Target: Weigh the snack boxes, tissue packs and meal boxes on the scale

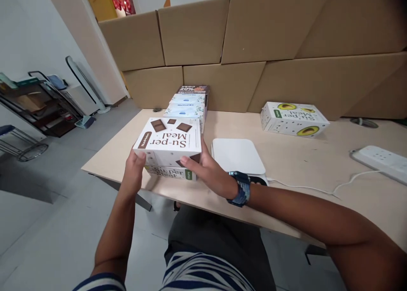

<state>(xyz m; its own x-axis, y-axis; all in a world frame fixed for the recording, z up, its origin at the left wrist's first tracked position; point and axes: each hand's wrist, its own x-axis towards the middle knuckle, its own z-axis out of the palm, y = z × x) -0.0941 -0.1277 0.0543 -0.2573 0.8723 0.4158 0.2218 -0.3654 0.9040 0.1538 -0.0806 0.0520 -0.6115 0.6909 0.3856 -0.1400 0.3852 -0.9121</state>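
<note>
Head view: where does the chocolate box (168,134) sit against the hands?

Right between them, near the front edge of the table (235,123), toward its left corner. The left hand (135,166) grips the near left corner, thumb on top of the edge; its other fingers are mostly hidden.

And the right hand (210,168)?

Thumb pressed on the front face, fingers along the right side. So the two hands pinch the box from opposite ends.

What's underneath?

A green-label box (171,173), its front showing just below. Whether the two touch, I can't tell.

Anything else close by?

White tissue packs (184,109) line up behind, toward the back edge. Just beside the right hand lies a flat white device (237,153). Well apart, near the back edge on the right, is an avocado box (294,120).
</note>
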